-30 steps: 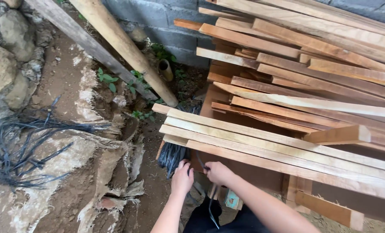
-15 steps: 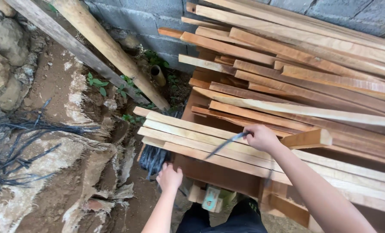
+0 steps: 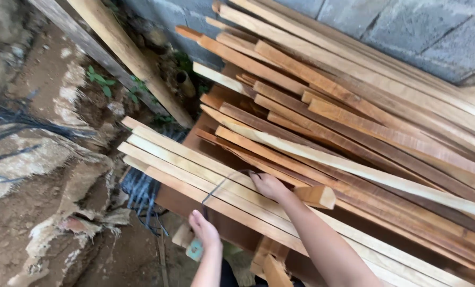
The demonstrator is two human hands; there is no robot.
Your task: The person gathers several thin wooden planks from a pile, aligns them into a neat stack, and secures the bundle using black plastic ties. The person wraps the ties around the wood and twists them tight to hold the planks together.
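A grey concrete-block wall (image 3: 407, 32) runs across the top right in flat daylight. Against it leans a big stack of long, narrow reddish-brown and pale wooden planks (image 3: 365, 117), lying slantwise one over another. To the left, two thick rough timber poles (image 3: 126, 53) rest diagonally against the base of the wall. The ground is bare brown earth (image 3: 30, 234) with pale, crumbling patches and stones, a few small green weeds (image 3: 100, 81) growing near the poles. A tangle of thin black wires (image 3: 3, 133) spreads over the dirt at the left edge
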